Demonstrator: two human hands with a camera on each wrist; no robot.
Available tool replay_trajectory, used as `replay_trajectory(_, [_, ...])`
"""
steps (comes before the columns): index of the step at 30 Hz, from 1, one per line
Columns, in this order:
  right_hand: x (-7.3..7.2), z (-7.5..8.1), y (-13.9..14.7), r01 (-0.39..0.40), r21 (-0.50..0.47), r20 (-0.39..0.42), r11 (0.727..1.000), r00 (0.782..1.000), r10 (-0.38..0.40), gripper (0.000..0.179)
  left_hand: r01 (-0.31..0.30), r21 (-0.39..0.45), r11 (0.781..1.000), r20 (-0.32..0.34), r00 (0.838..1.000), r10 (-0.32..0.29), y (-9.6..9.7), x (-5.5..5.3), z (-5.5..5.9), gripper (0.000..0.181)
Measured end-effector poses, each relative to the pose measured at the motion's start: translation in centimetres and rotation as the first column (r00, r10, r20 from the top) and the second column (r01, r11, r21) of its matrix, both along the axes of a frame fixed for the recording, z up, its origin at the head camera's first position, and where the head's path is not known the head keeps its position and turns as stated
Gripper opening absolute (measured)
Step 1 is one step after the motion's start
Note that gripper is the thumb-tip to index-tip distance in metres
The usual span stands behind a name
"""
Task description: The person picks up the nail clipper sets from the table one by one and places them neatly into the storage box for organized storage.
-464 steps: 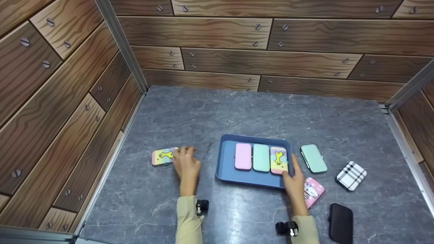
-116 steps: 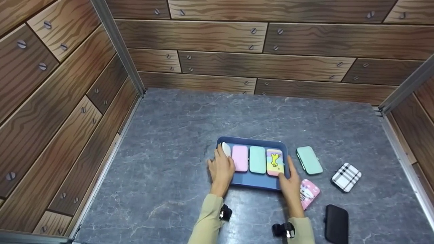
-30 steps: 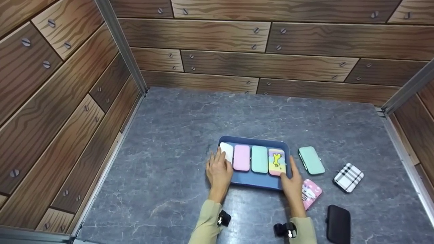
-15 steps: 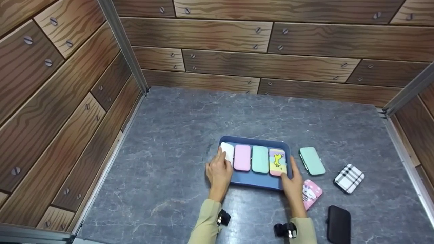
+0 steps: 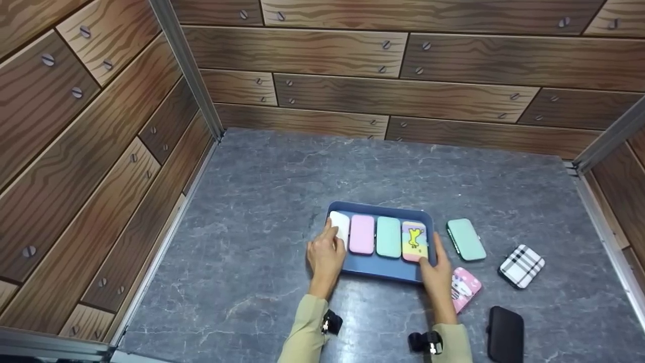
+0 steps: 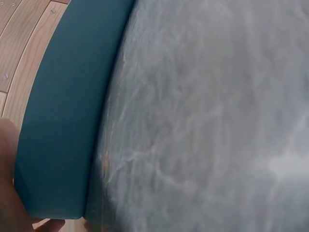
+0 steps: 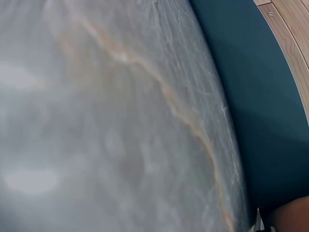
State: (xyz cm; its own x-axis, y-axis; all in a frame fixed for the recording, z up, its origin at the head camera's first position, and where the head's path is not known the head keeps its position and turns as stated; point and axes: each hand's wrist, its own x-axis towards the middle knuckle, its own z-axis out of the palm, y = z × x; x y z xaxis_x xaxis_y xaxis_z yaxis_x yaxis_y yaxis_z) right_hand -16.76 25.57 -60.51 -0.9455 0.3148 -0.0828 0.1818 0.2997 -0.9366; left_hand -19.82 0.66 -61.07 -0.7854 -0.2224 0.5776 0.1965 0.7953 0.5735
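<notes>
A blue tray [image 5: 383, 267] lies on the floor and holds a row of small flat cases. From left to right these are a white case [image 5: 340, 227], a pink case [image 5: 362, 234], a mint case [image 5: 388, 237] and a giraffe-print case [image 5: 414, 242]. My left hand [image 5: 325, 257] grips the tray's left side, its thumb by the white case, partly covering it. On the opposite side, my right hand [image 5: 437, 277] holds the wall, thumb inside by the giraffe-print case. In both wrist views the tray's front wall [image 6: 63, 121] fills one edge, with part of a hand at its corner.
Right of the tray lie another mint case [image 5: 466, 239], a black-and-white plaid case [image 5: 522, 266], a pink cartoon case [image 5: 464, 290], partly behind my right hand, and a black case [image 5: 506, 333]. Wood-patterned panels [image 5: 302, 50] stand around the grey marbled floor [image 5: 242, 282].
The giraffe-print case once on the floor at left is gone from there; a white case now lies leftmost in the tray. My left hand's fingers have drawn back and curled at the tray's side.
</notes>
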Motion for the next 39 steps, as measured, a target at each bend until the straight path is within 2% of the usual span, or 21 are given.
replay_trajectory(5, [0.07, -0.03, 0.01, -0.001, 0.007, 0.011, 1.000, 1.000, 0.001, 0.074, -0.020, 0.021, 1.000, 0.027, 0.999, 0.020, 0.21, 0.08, 0.19, 0.014])
replay_trajectory(12, [0.26, 0.14, -0.09, 0.007, 0.002, 0.002, 1.000, 1.000, -0.007, 0.074, -0.024, 0.122, 0.992, 0.024, 0.999, 0.021, 0.25, 0.16, -0.19, 0.016])
replay_trajectory(15, [0.29, 0.17, -0.09, 0.004, -0.002, 0.001, 1.000, 1.000, -0.004, 0.074, -0.024, 0.117, 0.993, 0.042, 0.999, 0.019, 0.30, 0.31, -0.15, 0.019])
replay_trajectory(22, [0.23, 0.11, -0.10, 0.008, -0.001, -0.002, 1.000, 1.000, -0.008, 0.074, 0.015, 0.069, 0.998, 0.146, 0.989, -0.025, 0.44, 0.50, 0.04, 0.028])
replay_trajectory(31, [0.35, 0.01, 0.00, -0.006, 0.021, 0.018, 1.000, 1.000, 0.005, 0.074, -0.010, 0.054, 0.999, 0.110, 0.994, 0.004, 0.38, 0.24, -0.24, 0.024])
replay_trajectory(39, [0.11, -0.06, -0.10, 0.009, 0.011, -0.008, 1.000, 1.000, -0.009, 0.074, 0.001, 0.031, 1.000, 0.089, 0.996, -0.003, 0.37, 0.34, -0.18, 0.025])
